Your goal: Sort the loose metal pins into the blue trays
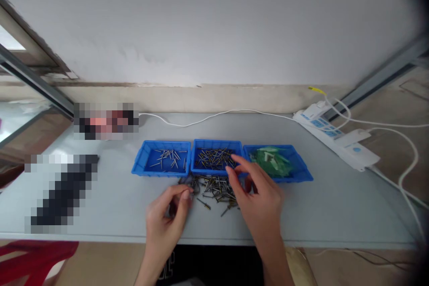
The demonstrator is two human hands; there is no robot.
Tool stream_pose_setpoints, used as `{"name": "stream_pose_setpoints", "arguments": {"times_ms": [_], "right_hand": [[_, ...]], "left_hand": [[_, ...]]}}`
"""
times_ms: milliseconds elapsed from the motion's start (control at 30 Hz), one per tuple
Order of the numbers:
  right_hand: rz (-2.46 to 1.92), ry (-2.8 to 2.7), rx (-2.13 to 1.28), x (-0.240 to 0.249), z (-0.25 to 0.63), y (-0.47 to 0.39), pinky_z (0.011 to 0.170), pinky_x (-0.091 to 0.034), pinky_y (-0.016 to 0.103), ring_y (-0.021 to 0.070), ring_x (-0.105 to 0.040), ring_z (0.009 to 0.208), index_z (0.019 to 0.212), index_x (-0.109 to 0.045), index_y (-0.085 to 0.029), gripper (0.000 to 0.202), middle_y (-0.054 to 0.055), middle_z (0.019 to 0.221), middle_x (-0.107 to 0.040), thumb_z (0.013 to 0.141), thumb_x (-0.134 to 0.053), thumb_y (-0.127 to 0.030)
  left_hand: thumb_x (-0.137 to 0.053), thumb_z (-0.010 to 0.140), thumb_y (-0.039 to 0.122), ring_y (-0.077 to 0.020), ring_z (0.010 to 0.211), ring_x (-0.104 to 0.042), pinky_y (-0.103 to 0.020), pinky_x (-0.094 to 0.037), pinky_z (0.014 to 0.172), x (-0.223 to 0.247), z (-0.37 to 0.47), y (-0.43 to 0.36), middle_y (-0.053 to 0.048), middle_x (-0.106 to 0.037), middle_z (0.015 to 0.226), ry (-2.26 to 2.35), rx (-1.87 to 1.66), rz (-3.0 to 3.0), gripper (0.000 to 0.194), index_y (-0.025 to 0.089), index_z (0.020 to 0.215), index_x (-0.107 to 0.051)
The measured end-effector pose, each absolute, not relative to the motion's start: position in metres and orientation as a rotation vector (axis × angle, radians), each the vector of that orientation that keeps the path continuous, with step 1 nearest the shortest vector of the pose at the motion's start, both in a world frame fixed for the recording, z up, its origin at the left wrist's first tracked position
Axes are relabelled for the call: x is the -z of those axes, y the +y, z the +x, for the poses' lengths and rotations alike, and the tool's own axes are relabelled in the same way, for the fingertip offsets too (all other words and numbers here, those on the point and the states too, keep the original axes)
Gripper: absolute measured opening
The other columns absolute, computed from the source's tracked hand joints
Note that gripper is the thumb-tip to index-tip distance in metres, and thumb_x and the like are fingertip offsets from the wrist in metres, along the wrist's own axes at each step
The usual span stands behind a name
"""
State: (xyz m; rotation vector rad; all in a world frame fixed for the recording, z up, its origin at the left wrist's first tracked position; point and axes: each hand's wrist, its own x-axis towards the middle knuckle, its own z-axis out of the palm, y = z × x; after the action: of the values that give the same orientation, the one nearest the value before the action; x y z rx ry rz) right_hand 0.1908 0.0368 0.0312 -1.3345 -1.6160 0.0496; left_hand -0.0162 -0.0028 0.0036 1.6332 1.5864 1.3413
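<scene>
A loose pile of metal rivets [217, 187] lies on the grey table in front of three blue bins. My left hand [170, 212] is at the pile's left edge, thumb and forefinger pinched together; what is between them is too small to make out. Over the pile's right side is my right hand [256, 187], thumb and forefinger apart, fingertips near the front right corner of the middle bin [217, 171]. That bin holds many dark and brass-toned rivets. Fewer silver pins lie in the left bin [161, 172]. Green plastic packets fill part of the right bin [303, 174].
A white power strip [338, 138] with plugs and cables lies at the table's right. One white cable [201, 119] runs along the back by the wall. Two blurred-out items are on the left side. Metal frame posts stand at both sides.
</scene>
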Motion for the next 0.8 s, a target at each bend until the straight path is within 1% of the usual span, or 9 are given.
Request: {"name": "stream_pose_setpoints", "arguments": {"times_ms": [67, 133, 200, 267, 433, 567, 633, 700, 800], "right_hand": [[-1.297, -1.738, -0.129, -0.021, 0.188, 0.028, 0.065, -0.054, 0.028, 0.0143, -0.066, 0.065, 0.115, -0.076, -0.025, 0.012, 0.001, 0.085, -0.075, 0.107, -0.067, -0.026], [-1.287, -1.893, -0.189, -0.011, 0.183, 0.02, 0.067, -0.054, 0.029, 0.0163, -0.071, 0.072, 0.109, -0.077, -0.024, 0.015, 0.001, 0.083, -0.074, 0.109, -0.063, -0.028], [-1.315, -2.0, -0.182, -0.002, 0.177, 0.015, 0.065, -0.053, 0.03, 0.0177, -0.07, 0.071, 0.107, -0.077, -0.024, 0.02, 0.002, 0.08, -0.073, 0.111, -0.058, -0.03], [-1.353, -2.044, -0.15, 0.003, 0.173, 0.014, 0.063, -0.051, 0.031, 0.0181, -0.069, 0.069, 0.107, -0.077, -0.024, 0.022, 0.002, 0.08, -0.073, 0.112, -0.056, -0.031], [-1.364, -2.08, -0.152, 0.005, 0.172, 0.015, 0.065, -0.05, 0.032, 0.0186, -0.07, 0.072, 0.094, -0.073, -0.025, 0.026, 0.001, 0.082, -0.073, 0.112, -0.055, -0.025], [-1.311, -2.119, -0.117, 0.006, 0.174, 0.016, 0.069, -0.053, 0.032, 0.0198, -0.073, 0.077, 0.098, -0.074, -0.025, 0.022, 0.001, 0.086, -0.075, 0.111, -0.056, -0.025], [-1.298, -2.132, -0.104, 0.007, 0.174, 0.017, 0.069, -0.053, 0.032, 0.0202, -0.074, 0.078, 0.097, -0.074, -0.025, 0.022, 0.002, 0.086, -0.075, 0.111, -0.057, -0.024], [-1.29, -2.14, -0.093, 0.006, 0.173, 0.018, 0.069, -0.054, 0.032, 0.0201, -0.074, 0.078, 0.095, -0.073, -0.025, 0.024, 0.002, 0.085, -0.075, 0.111, -0.055, -0.023], [-1.282, -2.117, -0.09, 0.003, 0.173, 0.018, 0.07, -0.054, 0.03, 0.0187, -0.074, 0.077, 0.101, -0.07, -0.024, 0.022, 0.003, 0.089, -0.075, 0.113, -0.051, -0.021]], "left_hand": [[-0.06, 0.107, 0.035, -0.0129, 0.058, -0.06, -0.022, -0.048, 0.058, -0.004, -0.017, -0.005, 0.002, -0.066, 0.065, 1.633, -1.406, 1.493, 0.027, 0.02, 0.087, -0.072], [-0.061, 0.107, 0.039, -0.0127, 0.056, -0.056, -0.022, -0.045, 0.055, -0.005, -0.017, -0.005, 0.003, -0.061, 0.062, 1.649, -1.421, 1.405, 0.031, 0.02, 0.084, -0.069], [-0.062, 0.106, 0.042, -0.0123, 0.054, -0.054, -0.022, -0.043, 0.053, -0.005, -0.018, -0.004, 0.003, -0.058, 0.06, 1.642, -1.396, 1.395, 0.033, 0.02, 0.083, -0.069], [-0.061, 0.106, 0.043, -0.0123, 0.054, -0.054, -0.022, -0.043, 0.054, -0.004, -0.019, -0.003, 0.003, -0.058, 0.06, 1.619, -1.363, 1.441, 0.036, 0.019, 0.081, -0.069], [-0.059, 0.108, 0.043, -0.0125, 0.055, -0.056, -0.022, -0.045, 0.055, -0.001, -0.021, -0.001, 0.003, -0.06, 0.06, 1.575, -1.294, 1.527, 0.037, 0.019, 0.082, -0.07], [-0.058, 0.109, 0.043, -0.0128, 0.056, -0.057, -0.021, -0.045, 0.057, -0.002, -0.02, 0.001, 0.002, -0.061, 0.061, 1.561, -1.271, 1.558, 0.037, 0.019, 0.084, -0.07], [-0.057, 0.109, 0.045, -0.0129, 0.056, -0.057, -0.021, -0.045, 0.057, -0.003, -0.019, 0.002, 0.003, -0.061, 0.061, 1.559, -1.271, 1.551, 0.039, 0.019, 0.083, -0.07], [-0.057, 0.109, 0.045, -0.0127, 0.055, -0.057, -0.021, -0.045, 0.056, -0.005, -0.018, 0.003, 0.003, -0.061, 0.06, 1.555, -1.254, 1.556, 0.039, 0.019, 0.083, -0.071], [-0.057, 0.108, 0.044, -0.0122, 0.053, -0.056, -0.02, -0.045, 0.054, -0.007, -0.018, 0.003, 0.003, -0.061, 0.059, 1.557, -1.247, 1.575, 0.038, 0.019, 0.083, -0.071]]}}
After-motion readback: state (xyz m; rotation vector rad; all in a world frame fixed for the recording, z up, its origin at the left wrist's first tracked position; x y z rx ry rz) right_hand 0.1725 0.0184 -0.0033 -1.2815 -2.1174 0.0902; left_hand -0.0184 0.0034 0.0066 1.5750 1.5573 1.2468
